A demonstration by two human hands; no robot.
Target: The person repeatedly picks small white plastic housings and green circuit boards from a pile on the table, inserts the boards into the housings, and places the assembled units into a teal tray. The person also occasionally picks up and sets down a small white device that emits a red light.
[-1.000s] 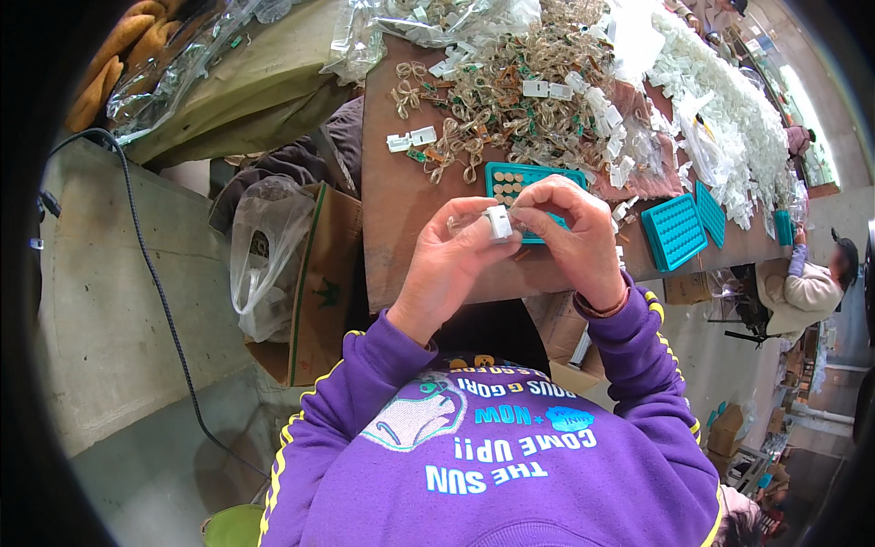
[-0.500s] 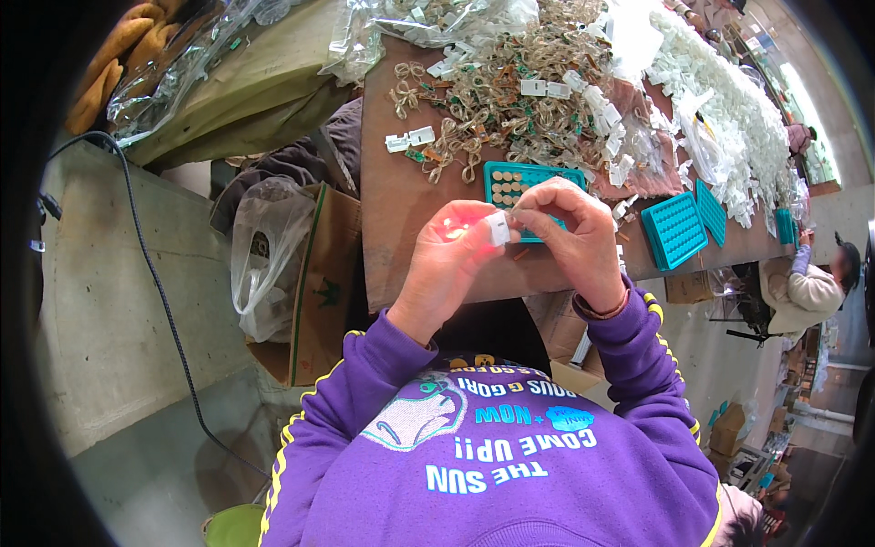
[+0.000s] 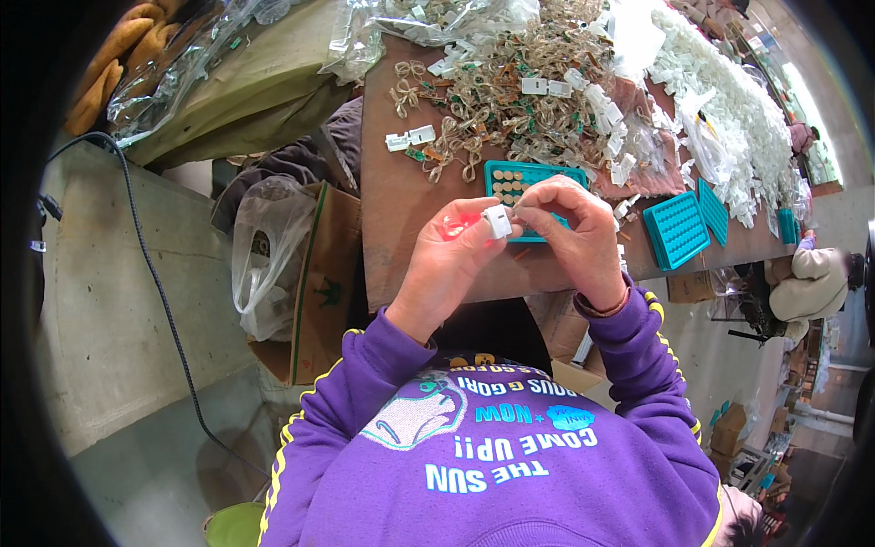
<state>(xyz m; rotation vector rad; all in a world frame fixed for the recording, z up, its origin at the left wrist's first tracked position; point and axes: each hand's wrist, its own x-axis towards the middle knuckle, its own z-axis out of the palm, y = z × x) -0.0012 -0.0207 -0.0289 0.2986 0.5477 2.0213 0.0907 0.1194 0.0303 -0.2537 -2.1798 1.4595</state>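
Note:
My left hand (image 3: pixel 436 267) pinches a small white plastic battery case (image 3: pixel 497 221) above the table's near edge. A red light (image 3: pixel 454 227) glows among its fingers. Close against the case's right side, my right hand (image 3: pixel 583 235) has thumb and forefinger pressed together; whatever is between them is too small to make out. Just beyond both hands lies a teal tray (image 3: pixel 571 173) with round coin cells (image 3: pixel 508 175) in its left part. The hands cover the tray's near side.
Coiled clear wire bundles (image 3: pixel 510 114) are heaped farther back on the brown table (image 3: pixel 401 219). White plastic pieces (image 3: pixel 715 100) pile up at far right, near stacked teal trays (image 3: pixel 676 232). A cardboard box (image 3: pixel 324 283) with a plastic bag stands left. Another person (image 3: pixel 809 284) sits at right.
The white case has tilted and shifted slightly up in my left hand, showing more of its face. My right hand has barely moved. The person at right has leaned a little.

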